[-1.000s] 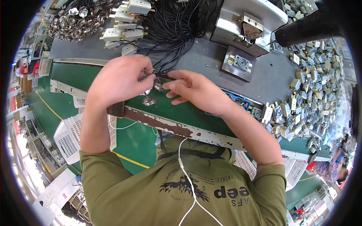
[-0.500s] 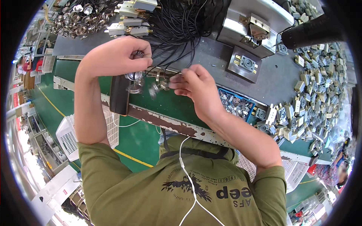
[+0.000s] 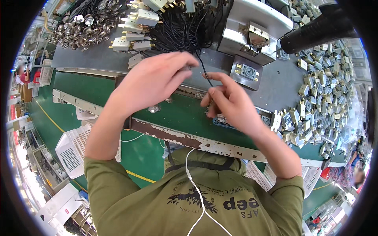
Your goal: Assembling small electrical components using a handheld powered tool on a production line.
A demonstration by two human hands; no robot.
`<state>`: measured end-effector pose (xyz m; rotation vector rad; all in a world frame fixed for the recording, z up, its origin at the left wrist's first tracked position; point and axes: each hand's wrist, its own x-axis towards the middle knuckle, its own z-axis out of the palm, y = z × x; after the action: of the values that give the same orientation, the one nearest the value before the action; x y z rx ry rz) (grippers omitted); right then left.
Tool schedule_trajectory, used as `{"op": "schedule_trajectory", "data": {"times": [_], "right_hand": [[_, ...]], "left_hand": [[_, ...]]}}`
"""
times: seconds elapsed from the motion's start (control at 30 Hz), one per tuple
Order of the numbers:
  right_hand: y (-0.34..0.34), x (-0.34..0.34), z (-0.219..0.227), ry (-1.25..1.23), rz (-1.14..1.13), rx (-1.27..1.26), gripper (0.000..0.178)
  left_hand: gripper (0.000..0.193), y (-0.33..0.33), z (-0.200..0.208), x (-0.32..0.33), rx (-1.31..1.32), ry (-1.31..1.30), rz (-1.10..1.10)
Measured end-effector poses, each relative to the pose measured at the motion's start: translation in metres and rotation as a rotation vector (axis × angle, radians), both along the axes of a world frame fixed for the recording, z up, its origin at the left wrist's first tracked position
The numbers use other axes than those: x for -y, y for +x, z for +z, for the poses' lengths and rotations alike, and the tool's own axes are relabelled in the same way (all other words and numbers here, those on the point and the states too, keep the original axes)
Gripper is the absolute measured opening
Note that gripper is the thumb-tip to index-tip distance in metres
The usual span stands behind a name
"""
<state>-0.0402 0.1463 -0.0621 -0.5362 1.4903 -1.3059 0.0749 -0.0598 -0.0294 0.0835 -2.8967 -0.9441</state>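
Note:
My right hand (image 3: pixel 233 103) pinches a thin black wire (image 3: pixel 203 65) between thumb and forefinger; it runs up to a tangled bundle of black wires (image 3: pixel 183 33). A small metal coil, perhaps a spring, shows under its other fingers. My left hand (image 3: pixel 151 80) hovers just left of it, over the bench edge, fingers bent toward the thumb. Something small and dark sits between its fingertips, too hidden to name. Below the left palm a shiny metal cup (image 3: pixel 154 109) is partly covered. Beneath my right hand lies a blue tray (image 3: pixel 223 125) of small metal parts.
Pale rectangular blocks with brass prongs (image 3: pixel 132 26) and a heap of metal cups (image 3: pixel 80 33) lie far left. A metal fixture (image 3: pixel 256 35) stands behind a square block holding a round-faced piece (image 3: pixel 248 72). A black tube (image 3: pixel 317 33) juts in; grey sockets (image 3: pixel 327 92) pile up right.
My left hand has moved right from the metal cups toward the wires. My right hand has shifted right and slightly down, and now a black wire shows at its fingertips.

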Motion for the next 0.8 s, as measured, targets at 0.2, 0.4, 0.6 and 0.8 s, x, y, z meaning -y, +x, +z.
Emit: {"op": "schedule_trajectory", "data": {"times": [0.2, 0.4, 0.6, 0.8], "right_hand": [[0.024, -0.045, 0.001, 0.096, 0.025, 0.137, 0.039], [-0.009, -0.074, 0.044, 0.307, 0.255, -0.265, 0.034], [-0.053, -0.094, 0.042, 0.229, 0.194, -1.206, 0.022], [-0.038, -0.104, 0.003, 0.101, 0.009, -0.940, 0.025]], "left_hand": [[0.019, -0.034, -0.035, 0.027, -0.140, -0.144, 0.021], [0.018, -0.032, -0.031, 0.025, -0.135, -0.152, 0.036], [0.018, -0.044, -0.008, -0.011, -0.272, 0.004, -0.074], [0.018, -0.088, -0.019, -0.047, -0.430, -0.052, -0.226]]}}
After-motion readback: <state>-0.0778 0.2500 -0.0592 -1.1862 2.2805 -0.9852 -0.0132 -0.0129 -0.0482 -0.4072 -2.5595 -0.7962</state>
